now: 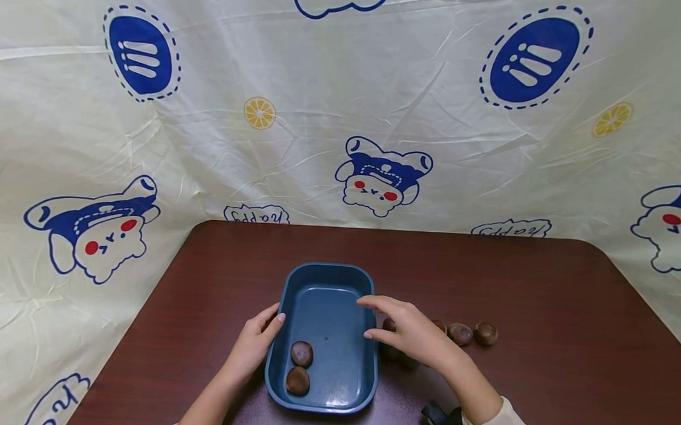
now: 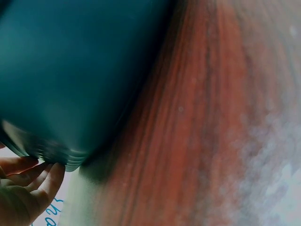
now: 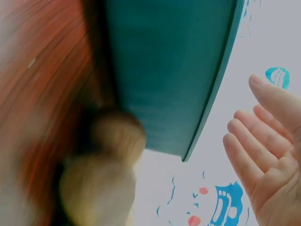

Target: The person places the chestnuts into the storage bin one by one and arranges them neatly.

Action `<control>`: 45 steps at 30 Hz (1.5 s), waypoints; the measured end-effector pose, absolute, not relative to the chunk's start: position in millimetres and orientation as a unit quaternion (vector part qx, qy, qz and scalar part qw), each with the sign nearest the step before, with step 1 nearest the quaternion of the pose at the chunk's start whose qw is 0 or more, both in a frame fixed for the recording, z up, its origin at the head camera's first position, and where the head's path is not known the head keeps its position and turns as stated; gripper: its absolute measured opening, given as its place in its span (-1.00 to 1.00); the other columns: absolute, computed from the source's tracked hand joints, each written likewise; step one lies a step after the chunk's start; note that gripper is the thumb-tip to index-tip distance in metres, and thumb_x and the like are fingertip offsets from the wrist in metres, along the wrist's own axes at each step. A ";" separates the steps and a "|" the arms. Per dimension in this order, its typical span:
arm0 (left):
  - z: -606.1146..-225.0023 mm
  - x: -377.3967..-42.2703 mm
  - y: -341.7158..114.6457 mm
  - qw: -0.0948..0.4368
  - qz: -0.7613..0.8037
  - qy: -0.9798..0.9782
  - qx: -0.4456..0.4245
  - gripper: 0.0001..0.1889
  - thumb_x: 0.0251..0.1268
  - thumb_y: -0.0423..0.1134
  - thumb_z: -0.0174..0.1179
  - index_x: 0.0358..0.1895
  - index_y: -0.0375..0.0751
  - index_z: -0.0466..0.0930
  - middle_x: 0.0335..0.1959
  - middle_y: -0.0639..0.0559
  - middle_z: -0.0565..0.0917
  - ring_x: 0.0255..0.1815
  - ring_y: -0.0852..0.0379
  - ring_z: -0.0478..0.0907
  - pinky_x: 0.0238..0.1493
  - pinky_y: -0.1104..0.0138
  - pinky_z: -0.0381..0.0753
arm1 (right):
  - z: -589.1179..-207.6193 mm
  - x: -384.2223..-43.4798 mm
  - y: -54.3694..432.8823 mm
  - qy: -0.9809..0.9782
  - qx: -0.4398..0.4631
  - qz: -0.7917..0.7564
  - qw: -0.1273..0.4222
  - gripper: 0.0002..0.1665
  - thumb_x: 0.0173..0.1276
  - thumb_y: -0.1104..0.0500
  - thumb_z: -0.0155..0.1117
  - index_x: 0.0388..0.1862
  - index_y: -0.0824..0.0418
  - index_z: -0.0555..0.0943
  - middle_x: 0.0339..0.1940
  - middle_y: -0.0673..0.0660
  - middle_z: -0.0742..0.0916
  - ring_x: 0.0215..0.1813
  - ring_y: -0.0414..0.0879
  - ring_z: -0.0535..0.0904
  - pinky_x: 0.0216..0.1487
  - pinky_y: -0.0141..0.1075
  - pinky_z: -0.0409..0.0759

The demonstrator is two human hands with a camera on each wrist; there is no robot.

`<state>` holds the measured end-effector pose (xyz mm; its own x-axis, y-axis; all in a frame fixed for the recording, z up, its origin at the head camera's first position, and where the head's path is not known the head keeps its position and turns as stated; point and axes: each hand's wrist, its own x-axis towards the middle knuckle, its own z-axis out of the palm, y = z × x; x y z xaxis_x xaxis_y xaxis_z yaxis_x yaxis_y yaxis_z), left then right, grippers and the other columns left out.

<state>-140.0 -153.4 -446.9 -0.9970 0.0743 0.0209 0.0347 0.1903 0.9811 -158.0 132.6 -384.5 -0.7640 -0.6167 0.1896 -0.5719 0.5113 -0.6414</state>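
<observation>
A blue rectangular tray (image 1: 326,337) lies lengthwise on the dark wooden table. Two brown chestnuts, a front one (image 1: 297,381) and one behind it (image 1: 302,354), sit inside along its left side. My left hand (image 1: 257,338) holds the tray's left rim, and the left wrist view shows its fingers (image 2: 51,181) against the outer wall. Over the right rim hovers my right hand (image 1: 409,330), thumb and fingers apart with nothing between them. Several more chestnuts (image 1: 460,333) lie right of the tray, some partly hidden beneath this hand; two appear blurred (image 3: 99,193) in the right wrist view.
Behind the table (image 1: 540,288) hangs a white cloth (image 1: 297,167) printed with blue cartoon figures and orange slices. A black device (image 1: 443,421) is at my right wrist. The rightmost chestnut (image 1: 486,334) rests on the tabletop beyond my right hand.
</observation>
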 end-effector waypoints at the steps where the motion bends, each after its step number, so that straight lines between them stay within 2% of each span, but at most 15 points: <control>1: -446.8 -140.0 -153.4 0.017 0.636 0.771 0.035 -0.56 0.36 -0.20 -0.03 0.22 -0.37 0.30 0.12 -0.25 0.44 0.04 -0.07 0.43 -0.01 0.14 0.45 | -385.6 -157.8 137.0 0.871 -0.339 -0.354 0.024 -0.42 0.17 0.15 0.29 0.18 0.20 0.40 0.13 0.09 0.52 0.10 -0.02 0.45 -0.04 -0.14 0.49; 12: -445.5 -138.4 -153.8 0.019 0.632 0.774 0.028 -0.51 0.34 -0.13 -0.01 0.23 -0.36 0.30 0.13 -0.24 0.42 0.07 -0.07 0.42 0.01 0.12 0.43 | -399.0 -149.5 181.4 0.886 -0.298 -0.354 -0.010 -0.44 0.16 0.09 0.29 0.15 0.17 0.42 0.09 0.07 0.54 0.09 -0.02 0.46 -0.06 -0.11 0.50; 19: -446.4 -138.3 -153.6 0.010 0.634 0.773 0.036 -0.54 0.35 -0.18 -0.02 0.21 -0.39 0.30 0.12 -0.26 0.44 0.05 -0.09 0.42 -0.01 0.16 0.45 | -409.2 -142.7 201.4 0.892 -0.288 -0.346 -0.032 -0.47 0.13 0.15 0.32 0.09 0.22 0.45 0.01 0.13 0.59 0.00 0.03 0.53 -0.12 -0.13 0.52; 23: -446.5 -138.0 -152.8 0.009 0.636 0.771 0.031 -0.55 0.35 -0.18 -0.01 0.21 -0.37 0.32 0.11 -0.23 0.45 0.04 -0.07 0.43 -0.03 0.21 0.46 | -416.7 -139.6 209.0 0.896 -0.290 -0.332 -0.043 -0.49 0.12 0.16 0.33 0.07 0.24 0.47 -0.02 0.11 0.60 -0.03 0.00 0.54 -0.14 -0.15 0.52; 29: -445.9 -138.1 -152.8 0.008 0.637 0.770 0.034 -0.54 0.35 -0.18 -0.02 0.21 -0.39 0.31 0.11 -0.25 0.44 0.04 -0.08 0.42 -0.02 0.16 0.45 | -427.0 -136.3 216.3 0.903 -0.288 -0.309 -0.075 -0.51 0.05 0.19 0.39 -0.01 0.25 0.53 -0.06 0.04 0.62 -0.03 -0.06 0.52 -0.10 -0.20 0.51; 37: -444.4 -138.4 -152.4 0.009 0.630 0.776 0.029 -0.52 0.34 -0.14 -0.01 0.21 -0.38 0.31 0.12 -0.24 0.44 0.06 -0.07 0.42 0.00 0.16 0.44 | -441.8 -134.5 223.7 0.905 -0.290 -0.296 -0.094 -0.53 -0.03 0.25 0.43 -0.08 0.23 0.54 -0.11 0.03 0.63 -0.09 -0.08 0.52 -0.15 -0.21 0.53; 45: -444.7 -138.2 -151.9 0.011 0.631 0.775 0.030 -0.55 0.36 -0.20 -0.02 0.22 -0.38 0.30 0.12 -0.24 0.43 0.07 -0.09 0.41 0.01 0.14 0.43 | -455.4 -135.0 228.1 0.911 -0.285 -0.294 -0.049 -0.53 -0.02 0.22 0.42 -0.08 0.15 0.52 -0.10 -0.01 0.59 -0.07 -0.09 0.52 -0.12 -0.26 0.52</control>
